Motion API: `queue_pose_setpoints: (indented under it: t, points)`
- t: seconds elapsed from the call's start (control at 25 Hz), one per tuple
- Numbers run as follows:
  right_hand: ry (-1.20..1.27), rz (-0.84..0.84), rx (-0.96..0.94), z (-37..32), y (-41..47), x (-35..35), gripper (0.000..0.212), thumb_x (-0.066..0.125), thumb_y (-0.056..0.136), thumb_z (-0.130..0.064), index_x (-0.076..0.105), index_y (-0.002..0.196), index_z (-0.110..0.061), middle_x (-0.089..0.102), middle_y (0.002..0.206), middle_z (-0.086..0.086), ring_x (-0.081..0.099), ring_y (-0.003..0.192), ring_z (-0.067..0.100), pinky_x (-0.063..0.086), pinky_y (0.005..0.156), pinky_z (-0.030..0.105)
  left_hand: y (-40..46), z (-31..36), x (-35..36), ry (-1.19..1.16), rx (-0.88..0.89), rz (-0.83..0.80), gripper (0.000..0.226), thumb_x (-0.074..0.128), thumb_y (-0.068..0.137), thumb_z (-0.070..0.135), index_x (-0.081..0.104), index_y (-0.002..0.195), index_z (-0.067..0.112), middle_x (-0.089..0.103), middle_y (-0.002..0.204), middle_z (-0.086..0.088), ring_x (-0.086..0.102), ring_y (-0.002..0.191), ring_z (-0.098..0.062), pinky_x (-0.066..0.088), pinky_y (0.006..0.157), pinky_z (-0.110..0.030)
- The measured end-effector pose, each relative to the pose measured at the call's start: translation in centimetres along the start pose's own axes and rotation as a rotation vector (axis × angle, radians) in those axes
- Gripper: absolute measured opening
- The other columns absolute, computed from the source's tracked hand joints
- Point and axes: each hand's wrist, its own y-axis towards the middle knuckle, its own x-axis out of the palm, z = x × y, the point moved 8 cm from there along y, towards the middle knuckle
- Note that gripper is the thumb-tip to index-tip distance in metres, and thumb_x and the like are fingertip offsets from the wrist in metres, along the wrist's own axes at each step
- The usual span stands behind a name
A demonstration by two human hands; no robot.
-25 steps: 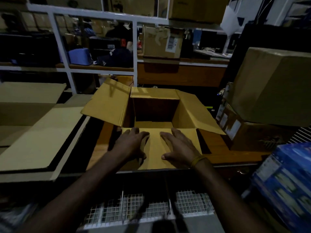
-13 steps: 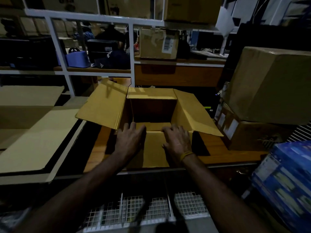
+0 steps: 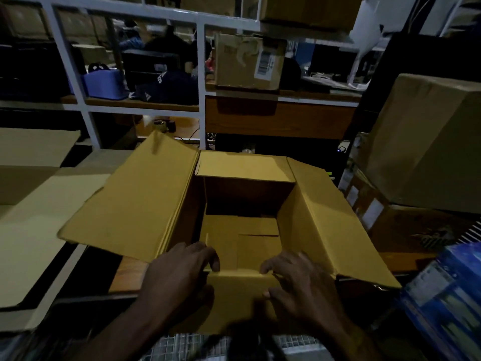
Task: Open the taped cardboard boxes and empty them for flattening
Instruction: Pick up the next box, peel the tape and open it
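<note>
Flaps all open on the yellow-brown corrugated cardboard box (image 3: 244, 204), which stands on the orange-brown wooden table (image 3: 130, 272) right in front of the person. Left flap (image 3: 130, 204) splayed wide, far flap (image 3: 244, 165) tipped back, right flap (image 3: 330, 222) sloping outward.

Change over the last second: both hands lay flat on the near flap (image 3: 239, 295), pressing it outward; half a second ago they had slid up toward its hinge. Now the near flap hangs folded down over the front wall. View has also closed in over the box, so the inside shows.

Left hand (image 3: 179, 274): fingers curled over the near rim at the left corner, tips inside the box, gripping the edge. Right hand (image 3: 299, 285): fingers bent onto the rim and flap near the right corner, somewhat blurred; it looks like a hold on the same edge, thumb on the outer face.

Interior: only the bottom flaps (image 3: 242, 238) with their seam visible, no contents that I can make out, though the far lower part is in shadow.

Reading: opening step finished, box appears already empty. With both hands on the near rim, next is probably tilting or turning it to reach the bottom seam for flattening. Flat cardboard sheets (image 3: 39, 230) lie to the left; more closed brown boxes (image 3: 426, 142) stacked right.
</note>
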Motion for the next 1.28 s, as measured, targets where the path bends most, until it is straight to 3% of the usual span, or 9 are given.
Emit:
queue_pose_setpoints:
  t: [0.16, 0.28, 0.4, 0.48, 0.56, 0.68, 0.88, 1.12, 1.28]
  points:
    - [0.066, -0.24, -0.025, 0.6, 0.3, 0.8, 0.041, 0.054, 0.077, -0.069, 0.051, 0.114, -0.051, 0.05, 0.107, -0.026, 0.045, 0.1, -0.004, 0.045, 0.081, 0.026, -0.6, 0.3, 0.2, -0.049, 0.015, -0.127, 0.033, 0.067, 0.084, 0.046, 0.044, 0.109, 0.048, 0.037, 0.101, 0.023, 0.04, 0.095, -0.002, 0.043, 0.075, -0.025]
    - [0.161, -0.265, 0.004, 0.9, 1.7, 0.3, 0.07, 0.033, 0.072, -0.092, 0.051, 0.126, -0.05, 0.047, 0.119, -0.028, 0.046, 0.11, -0.005, 0.05, 0.087, 0.027, 0.4, -0.2, -0.6, -0.129, 0.004, -0.143, 0.04, 0.071, 0.08, 0.053, 0.049, 0.113, 0.051, 0.047, 0.109, 0.024, 0.049, 0.105, -0.003, 0.042, 0.074, -0.026]
    - [0.083, -0.269, 0.06, 1.0, 3.7, 0.9, 0.071, 0.034, 0.083, -0.082, 0.025, 0.147, -0.052, 0.031, 0.152, -0.019, 0.033, 0.138, 0.008, 0.039, 0.109, 0.037, 2.9, -0.1, -1.0, -0.22, -0.002, -0.087, 0.057, 0.071, 0.079, 0.057, 0.048, 0.131, 0.047, 0.043, 0.137, 0.016, 0.047, 0.119, -0.005, 0.044, 0.082, -0.025]
    - [-0.012, -0.281, 0.106, 1.6, 5.8, 1.7, 0.075, 0.043, 0.09, -0.069, 0.009, 0.153, -0.048, 0.007, 0.164, -0.011, 0.009, 0.151, 0.016, 0.022, 0.12, 0.045, 5.7, -0.2, 0.0, -0.18, -0.007, -0.057, 0.074, 0.071, 0.08, 0.055, 0.037, 0.144, 0.043, 0.028, 0.155, 0.005, 0.043, 0.131, -0.015, 0.048, 0.096, -0.033]
    - [-0.099, -0.317, 0.13, 2.3, 8.0, 2.7, 0.085, 0.049, 0.092, -0.063, -0.001, 0.156, -0.04, -0.011, 0.165, -0.004, -0.008, 0.152, 0.02, 0.011, 0.121, 0.047, 8.6, -0.6, 2.1, -0.097, -0.043, -0.126, 0.089, 0.071, 0.081, 0.053, 0.02, 0.153, 0.04, 0.005, 0.164, -0.004, 0.027, 0.145, -0.029, 0.043, 0.107, -0.049]
    - [-0.194, -0.385, 0.129, 3.7, 11.3, 3.9, 0.095, 0.054, 0.091, -0.06, -0.01, 0.156, -0.033, -0.021, 0.163, 0.001, -0.015, 0.151, 0.024, 0.01, 0.121, 0.052, 12.7, -1.2, 4.8, -0.014, -0.063, -0.278, 0.103, 0.071, 0.083, 0.051, 0.0, 0.156, 0.039, -0.018, 0.164, -0.006, -0.003, 0.151, -0.036, 0.031, 0.109, -0.062]
    - [-0.269, -0.415, 0.209, 8.2, 15.8, 5.9, 0.105, 0.057, 0.09, -0.061, -0.018, 0.155, -0.027, -0.031, 0.16, 0.004, -0.016, 0.151, 0.028, 0.01, 0.119, 0.056, 18.3, -1.8, 5.6, -0.017, -0.037, -0.338, 0.107, 0.068, 0.085, 0.052, -0.011, 0.155, 0.037, -0.028, 0.161, -0.009, -0.01, 0.15, -0.039, 0.026, 0.109, -0.065]
    - [-0.33, -0.232, 0.204, 9.9, 19.3, 4.4, 0.109, 0.057, 0.089, -0.061, -0.029, 0.149, -0.029, -0.035, 0.158, 0.009, -0.024, 0.148, 0.032, 0.006, 0.119, 0.056, 23.3, -3.4, 3.9, -0.005, -0.09, -0.168, 0.106, 0.064, 0.088, 0.054, -0.017, 0.154, 0.035, -0.021, 0.162, -0.013, -0.01, 0.149, -0.043, 0.021, 0.11, -0.071]
    - [-0.411, -0.089, 0.196, 9.9, 22.9, 1.8, 0.11, 0.057, 0.092, -0.056, -0.036, 0.143, -0.028, -0.044, 0.152, 0.01, -0.028, 0.146, 0.032, 0.004, 0.119, 0.055, 26.6, -4.2, 1.2, 0.034, -0.106, 0.038, 0.106, 0.06, 0.09, 0.054, -0.025, 0.151, 0.037, -0.032, 0.158, -0.012, -0.016, 0.148, -0.043, 0.018, 0.109, -0.073]
